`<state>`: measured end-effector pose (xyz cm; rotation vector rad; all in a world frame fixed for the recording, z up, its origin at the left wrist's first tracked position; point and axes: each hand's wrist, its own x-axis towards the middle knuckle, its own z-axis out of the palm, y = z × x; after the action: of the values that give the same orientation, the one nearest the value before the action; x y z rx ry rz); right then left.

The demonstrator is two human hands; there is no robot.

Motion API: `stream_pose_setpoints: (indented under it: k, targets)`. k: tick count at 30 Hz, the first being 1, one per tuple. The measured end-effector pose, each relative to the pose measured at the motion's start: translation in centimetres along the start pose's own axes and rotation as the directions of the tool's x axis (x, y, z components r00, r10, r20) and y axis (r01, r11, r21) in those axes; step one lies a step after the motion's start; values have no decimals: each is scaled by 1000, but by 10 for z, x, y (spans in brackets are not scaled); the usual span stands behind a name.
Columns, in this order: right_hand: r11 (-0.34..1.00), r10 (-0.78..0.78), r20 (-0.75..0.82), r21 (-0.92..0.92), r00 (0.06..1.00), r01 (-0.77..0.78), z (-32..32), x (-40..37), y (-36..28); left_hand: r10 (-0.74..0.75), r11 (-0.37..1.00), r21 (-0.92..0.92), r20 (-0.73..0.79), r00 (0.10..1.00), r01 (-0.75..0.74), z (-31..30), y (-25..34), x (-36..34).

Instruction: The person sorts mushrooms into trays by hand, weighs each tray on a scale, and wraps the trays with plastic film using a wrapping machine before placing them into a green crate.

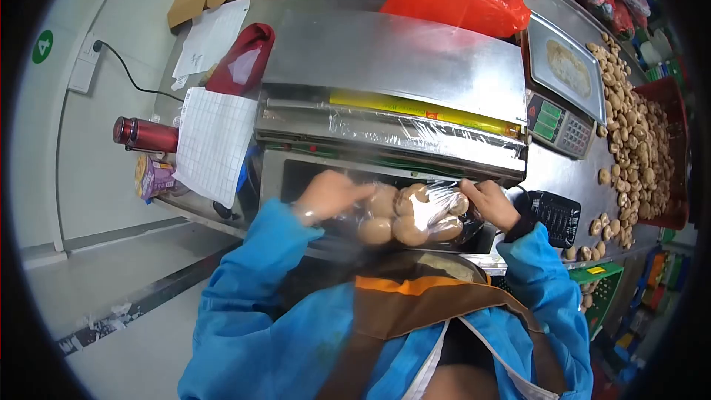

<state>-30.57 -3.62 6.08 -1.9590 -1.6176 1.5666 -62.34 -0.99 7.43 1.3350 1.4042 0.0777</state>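
Your wrapped pack of brown mushrooms [409, 228] lay between your hands, its long axis running roughly nine to three o'clock. From your left hand [332, 198] it lay between three and four; from your right hand [492, 206], between eight and nine, neither clearly nearer. Your right thumb and fingers pinched its film; blur hid whether your left hand gripped. Toward ten, a green sticker [42, 47] read "4"; toward twelve, a yellow strip [415, 110] bore unreadable print.
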Motion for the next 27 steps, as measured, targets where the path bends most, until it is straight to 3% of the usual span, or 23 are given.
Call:
stream_pose_setpoints:
  k: [2,3,4,5,6,8,9,10,11,12,13,15,16,17,18,19,20,22,23,24,25,26,27]
  targets:
    - [993,-115,7,15,993,115,-6,-18,1,178,984,-9,-56,982,-179,0,-24,-14]
    - [966,-220,-81,124,972,229,-2,-22,12,121,981,-140,-104,987,-135,7,-29,-22]
    - [913,-308,-181,219,934,344,5,-25,20,115,982,-142,-96,989,-128,12,-33,-28]
    - [899,-352,-249,177,902,400,8,-27,25,289,956,32,-293,911,-292,17,-35,-33]
    - [903,-309,-269,218,912,370,13,-28,26,467,884,230,-439,767,-407,23,-38,-37]
    - [824,-106,-329,499,938,268,24,-33,18,427,900,134,-474,770,-416,41,-42,-40]
    - [719,23,-293,669,956,188,32,-34,23,218,921,-153,-559,800,-358,53,-43,-40]
    - [583,157,-305,797,939,161,38,-32,20,-10,853,-430,-580,814,-296,63,-37,-41]
    - [548,206,-307,823,929,150,40,-36,11,-187,668,-706,-463,867,-233,70,-27,-45]
    - [511,254,-307,848,917,143,40,-40,5,-188,669,-706,-460,868,-230,73,-28,-45]
    - [510,258,-307,849,916,141,38,-41,10,-111,822,-494,-627,771,-283,75,-30,-44]
    - [664,190,-291,741,937,96,26,-42,35,150,967,9,-830,537,-255,80,-34,-38]
    - [913,-116,-570,261,813,313,25,-25,48,146,967,4,-827,542,-254,76,-38,-36]
    - [961,-276,-666,-173,692,217,27,-17,58,342,935,338,-780,524,-109,68,-44,-34]
    - [829,-472,-663,-559,580,36,32,-16,40,517,774,632,-668,535,42,63,-48,-31]
    - [836,-451,-681,-548,577,6,37,-10,38,533,772,635,-658,531,12,60,-45,-22]
    - [822,-418,-652,-567,633,-40,44,-14,29,551,765,644,-656,516,2,60,-38,-15]
    - [866,-475,-603,-452,641,216,65,-16,23,548,837,470,-708,445,-280,65,-23,-2]
    - [868,-474,-630,-450,615,208,71,-18,16,291,928,52,-721,629,-370,67,-28,5]
    - [804,-445,-513,132,734,580,78,-21,7,282,687,-459,-545,790,-563,69,-32,10]
    - [398,-522,-364,696,771,598,86,-26,0,356,816,-287,-434,828,-502,73,-7,-51]
    - [-131,-661,-268,961,701,243,90,-33,-3,394,894,-88,-310,865,-439,80,17,-107]
    - [-139,-651,-291,954,701,267,86,-47,-10,398,640,-656,-162,903,-400,96,27,-90]
